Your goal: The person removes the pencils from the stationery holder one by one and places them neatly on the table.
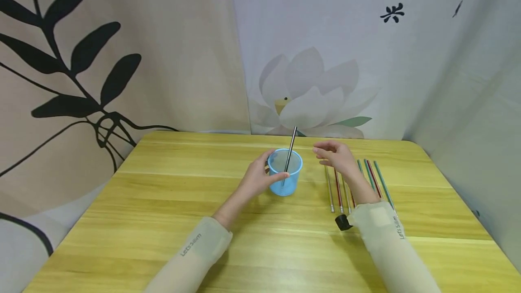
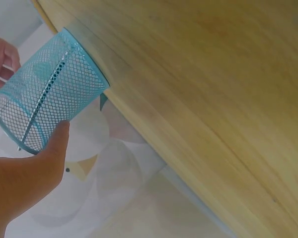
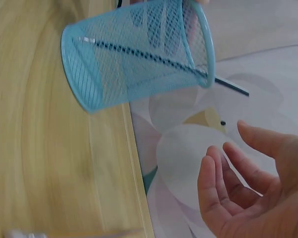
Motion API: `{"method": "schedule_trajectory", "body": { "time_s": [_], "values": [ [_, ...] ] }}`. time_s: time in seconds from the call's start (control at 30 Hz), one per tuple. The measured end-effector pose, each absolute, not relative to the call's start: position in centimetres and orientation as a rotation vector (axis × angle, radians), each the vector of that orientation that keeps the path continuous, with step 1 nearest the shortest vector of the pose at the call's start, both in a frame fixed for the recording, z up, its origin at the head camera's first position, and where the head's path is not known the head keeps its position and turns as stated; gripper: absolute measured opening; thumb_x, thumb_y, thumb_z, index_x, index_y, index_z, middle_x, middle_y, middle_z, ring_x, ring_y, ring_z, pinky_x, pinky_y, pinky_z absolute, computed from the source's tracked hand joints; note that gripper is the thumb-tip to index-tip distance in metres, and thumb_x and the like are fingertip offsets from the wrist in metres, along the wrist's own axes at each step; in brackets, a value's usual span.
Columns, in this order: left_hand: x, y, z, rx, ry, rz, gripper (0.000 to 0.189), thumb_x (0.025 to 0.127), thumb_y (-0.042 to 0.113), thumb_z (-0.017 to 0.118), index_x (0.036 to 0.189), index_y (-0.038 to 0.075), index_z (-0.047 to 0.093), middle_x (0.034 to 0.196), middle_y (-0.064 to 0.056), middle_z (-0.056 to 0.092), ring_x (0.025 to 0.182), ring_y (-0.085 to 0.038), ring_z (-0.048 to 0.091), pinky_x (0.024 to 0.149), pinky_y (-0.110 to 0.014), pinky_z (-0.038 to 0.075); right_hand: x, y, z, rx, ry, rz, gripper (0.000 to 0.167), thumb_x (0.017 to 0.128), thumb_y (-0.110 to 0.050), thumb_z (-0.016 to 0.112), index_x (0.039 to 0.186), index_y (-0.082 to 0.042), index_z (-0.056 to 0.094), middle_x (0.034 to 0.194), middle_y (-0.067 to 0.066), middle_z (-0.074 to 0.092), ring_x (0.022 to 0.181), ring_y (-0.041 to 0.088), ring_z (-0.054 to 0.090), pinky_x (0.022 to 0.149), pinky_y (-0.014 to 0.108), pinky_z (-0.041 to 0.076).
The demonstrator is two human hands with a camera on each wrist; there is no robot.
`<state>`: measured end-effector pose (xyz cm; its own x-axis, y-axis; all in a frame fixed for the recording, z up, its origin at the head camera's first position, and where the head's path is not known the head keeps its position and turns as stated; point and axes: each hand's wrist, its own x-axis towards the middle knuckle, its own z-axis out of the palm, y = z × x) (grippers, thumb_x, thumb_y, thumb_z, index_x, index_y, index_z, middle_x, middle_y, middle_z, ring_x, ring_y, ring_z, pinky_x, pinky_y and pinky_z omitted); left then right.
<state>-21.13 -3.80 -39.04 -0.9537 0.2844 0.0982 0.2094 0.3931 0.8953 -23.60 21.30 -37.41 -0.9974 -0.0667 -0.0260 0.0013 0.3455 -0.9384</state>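
Note:
My left hand (image 1: 257, 176) grips a light blue mesh pencil cup (image 1: 285, 188) by its side near the rim, the thumb in front. The cup stands upright. A single dark pencil (image 1: 291, 146) leans inside it, top end above the rim; through the mesh in the right wrist view, its silver-tipped end (image 3: 87, 39) shows at the bottom. Right of the cup and apart from it, my right hand (image 1: 337, 156) hovers with loosely bent fingers and nothing between them. In the right wrist view, thumb and fingertips are spread apart.
Several pencils lie in a row under and beside my right forearm, among them a red pencil (image 1: 338, 191) and a green pencil (image 1: 384, 182). A small black object (image 1: 343, 222) shows at the right cuff. The wooden table (image 1: 163, 211) ends at a printed curtain (image 1: 195, 58).

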Motion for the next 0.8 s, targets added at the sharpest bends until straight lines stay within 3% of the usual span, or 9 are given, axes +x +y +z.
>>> {"method": "schedule_trajectory", "body": {
  "time_s": [0.13, 0.23, 0.6, 0.8],
  "values": [
    [-21.2, -3.7, -39.0, 0.451, 2.554, 1.642, 0.077, 0.084, 0.022, 0.082, 0.148, 0.007, 0.043, 0.143, -0.017, 0.055, 0.133, -0.035, 0.054, 0.109, -0.05, 0.05, -23.7, 20.1, -37.7, -0.062, 2.525, -1.787, 0.046, 0.099, -0.028, 0.062, 0.132, 0.004, 0.057, 0.122, 0.015, 0.063, 0.112, 0.031, 0.064, 0.089, 0.027, 0.062],
    [-21.2, -3.7, -39.1, 0.457, 2.562, 1.637, 0.077, 0.083, 0.023, 0.082, 0.148, 0.007, 0.043, 0.143, -0.016, 0.056, 0.133, -0.034, 0.055, 0.109, -0.049, 0.051, -23.7, 19.3, -37.9, -0.061, 2.498, -1.82, 0.044, 0.1, -0.027, 0.062, 0.132, 0.002, 0.058, 0.128, 0.02, 0.06, 0.121, 0.039, 0.06, 0.09, 0.028, 0.062],
    [-21.1, -4.0, -39.1, 0.474, 2.55, 1.657, 0.076, 0.085, 0.022, 0.081, 0.148, 0.007, 0.043, 0.142, -0.016, 0.056, 0.132, -0.034, 0.055, 0.11, -0.051, 0.05, -23.8, 16.6, -37.9, -0.034, 2.428, -1.89, 0.041, 0.099, -0.027, 0.064, 0.132, -0.003, 0.061, 0.133, 0.016, 0.06, 0.117, 0.025, 0.062, 0.098, 0.037, 0.059],
    [-21.1, -4.0, -39.3, 0.488, 2.544, 1.649, 0.075, 0.086, 0.022, 0.08, 0.149, 0.007, 0.041, 0.143, -0.017, 0.055, 0.132, -0.035, 0.055, 0.11, -0.051, 0.05, -24.1, 15.3, -38.0, 0.024, 2.458, -1.881, 0.04, 0.098, -0.026, 0.065, 0.13, -0.002, 0.063, 0.124, 0.012, 0.065, 0.115, 0.027, 0.062, 0.093, 0.031, 0.06]
  ]
}}
